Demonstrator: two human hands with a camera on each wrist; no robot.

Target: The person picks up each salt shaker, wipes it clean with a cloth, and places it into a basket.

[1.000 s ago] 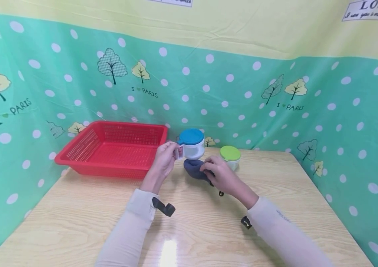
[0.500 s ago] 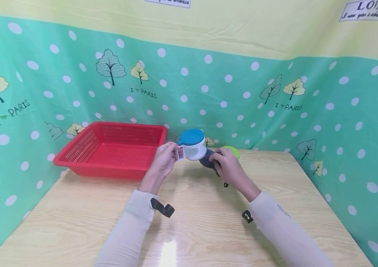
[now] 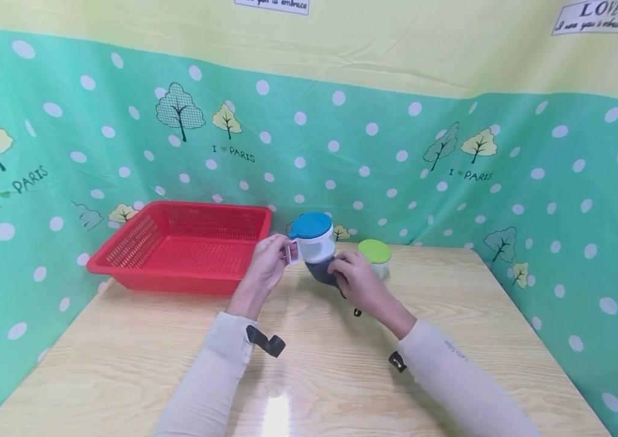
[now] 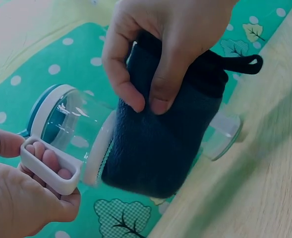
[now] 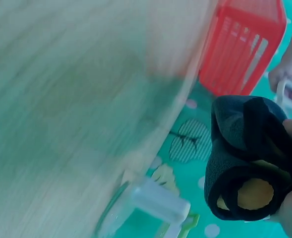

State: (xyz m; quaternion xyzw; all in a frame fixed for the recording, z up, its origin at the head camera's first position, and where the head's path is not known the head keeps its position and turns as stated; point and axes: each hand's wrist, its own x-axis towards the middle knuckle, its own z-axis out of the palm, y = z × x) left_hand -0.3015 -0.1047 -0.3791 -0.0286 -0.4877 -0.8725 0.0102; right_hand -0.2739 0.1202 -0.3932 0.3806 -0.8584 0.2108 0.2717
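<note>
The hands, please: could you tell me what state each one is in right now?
Left hand: closed, holding the white handle of the blue-lidded jar.
Right hand: closed, pinching the dark cloth item.

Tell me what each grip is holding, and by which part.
The left grip holds the blue-lidded jar by its white handle; the right grip pinches the dark cloth pouch near the end with its loop.

The place struck me as a makeshift booth: polka-dot curtain walled 3 sides of a wood-grain table.
</note>
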